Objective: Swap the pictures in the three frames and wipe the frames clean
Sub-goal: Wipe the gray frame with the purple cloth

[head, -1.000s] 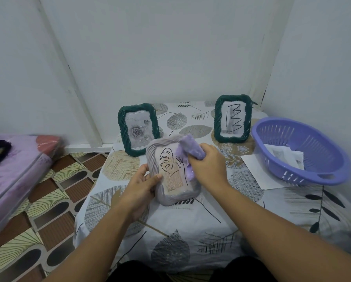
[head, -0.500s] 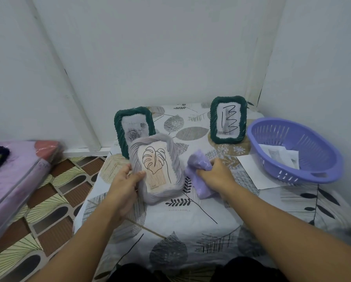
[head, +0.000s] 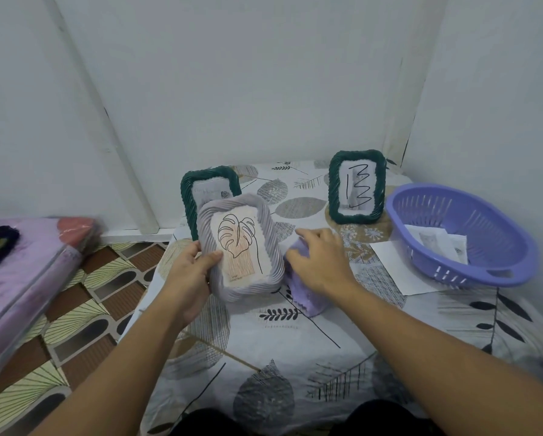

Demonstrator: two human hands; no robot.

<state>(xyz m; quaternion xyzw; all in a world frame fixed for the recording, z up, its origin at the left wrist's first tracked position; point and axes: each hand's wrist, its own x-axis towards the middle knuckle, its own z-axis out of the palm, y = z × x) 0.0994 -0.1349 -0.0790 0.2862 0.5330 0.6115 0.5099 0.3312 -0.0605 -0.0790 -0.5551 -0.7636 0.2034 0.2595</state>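
My left hand [head: 190,275] holds the pale grey ribbed picture frame with the leaf drawing [head: 239,250] by its left edge, thumb over the front rim, fingers curled behind. My right hand [head: 322,262] lies with fingers loosely spread on the crumpled lilac cleaning cloth [head: 306,295], which sits on the leaf-patterned counter [head: 295,357] just right of the frame. The frame's long axis runs upright, tilted slightly left, picture facing me. I'd judge the step is standing it down — best done by lowering the bottom edge first, clear of the dark green woven frame [head: 197,196] directly behind it.
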